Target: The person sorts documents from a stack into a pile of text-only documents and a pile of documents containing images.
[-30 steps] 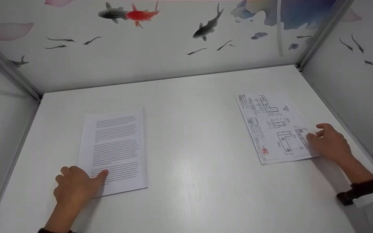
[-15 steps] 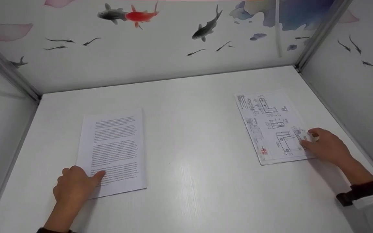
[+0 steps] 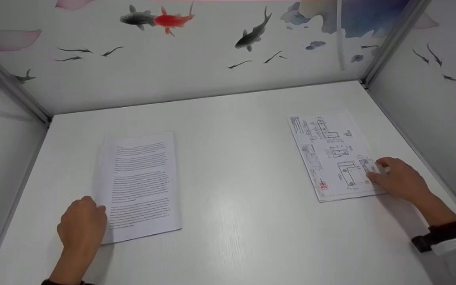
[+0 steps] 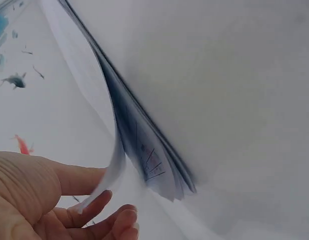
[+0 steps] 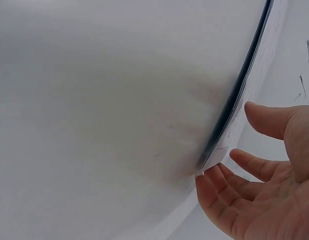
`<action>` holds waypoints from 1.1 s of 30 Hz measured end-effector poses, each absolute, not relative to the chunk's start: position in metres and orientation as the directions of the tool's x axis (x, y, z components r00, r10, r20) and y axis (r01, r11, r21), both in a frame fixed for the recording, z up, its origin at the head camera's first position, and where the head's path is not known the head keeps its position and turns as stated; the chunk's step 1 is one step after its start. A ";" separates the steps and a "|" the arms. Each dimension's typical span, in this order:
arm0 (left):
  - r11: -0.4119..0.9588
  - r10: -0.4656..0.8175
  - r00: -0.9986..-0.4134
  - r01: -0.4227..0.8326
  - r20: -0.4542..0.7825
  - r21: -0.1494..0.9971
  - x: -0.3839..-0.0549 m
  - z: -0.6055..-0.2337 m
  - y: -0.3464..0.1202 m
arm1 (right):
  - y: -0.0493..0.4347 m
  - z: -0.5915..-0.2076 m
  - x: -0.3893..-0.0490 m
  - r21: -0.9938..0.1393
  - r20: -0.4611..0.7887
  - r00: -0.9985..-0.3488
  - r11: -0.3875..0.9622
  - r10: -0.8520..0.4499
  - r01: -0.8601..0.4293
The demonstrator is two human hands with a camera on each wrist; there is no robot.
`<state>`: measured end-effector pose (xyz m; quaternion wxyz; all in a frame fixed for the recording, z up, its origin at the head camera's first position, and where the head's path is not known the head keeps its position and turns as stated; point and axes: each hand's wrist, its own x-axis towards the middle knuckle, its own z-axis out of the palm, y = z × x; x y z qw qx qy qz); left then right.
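On the left of the table lies a stack of printed text pages (image 3: pixel 141 186). My left hand (image 3: pixel 82 223) is at its lower left edge. In the left wrist view the thumb and a finger of my left hand (image 4: pixel 59 200) pinch a sheet of paper (image 4: pixel 92 75), bent up and apart from the pages under it. To the right lies a stack of sheets with a technical drawing (image 3: pixel 331 158) and a red mark on top. My right hand (image 3: pixel 402 180) has its thumb over the lower right part; in the right wrist view its relaxed fingers (image 5: pixel 214 192) touch the stack's edge.
Both stacks lie on a white table (image 3: pixel 228 221). White panels with painted fish (image 3: pixel 251 35) stand at the back and sides, joined by metal posts (image 3: pixel 394 39). A dark band (image 3: pixel 443 233) is round the right wrist, with whitish translucent material beside it.
My left thumb has drawn back from the printed page to its left edge, and the top sheet's edge has come up. My right hand has shifted slightly inward over the drawing.
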<state>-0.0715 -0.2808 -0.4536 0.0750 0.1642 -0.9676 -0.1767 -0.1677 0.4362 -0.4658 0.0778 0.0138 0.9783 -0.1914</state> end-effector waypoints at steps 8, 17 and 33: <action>0.813 -0.386 -0.915 -0.278 0.117 0.512 -0.074 -0.449 -0.270 | 0.438 -0.465 -0.165 -0.379 -0.159 -0.987 0.923 0.006 0.067; 0.783 -0.464 -0.865 -0.298 0.193 0.546 -0.072 -0.445 -0.264 | 0.428 -0.460 -0.155 -0.315 -0.144 -0.987 0.949 -0.071 -0.022; 0.576 -0.526 -0.800 -0.084 0.290 0.813 -0.066 -0.439 -0.242 | 0.414 -0.465 -0.140 -0.232 -0.267 -0.937 0.959 -0.225 -0.164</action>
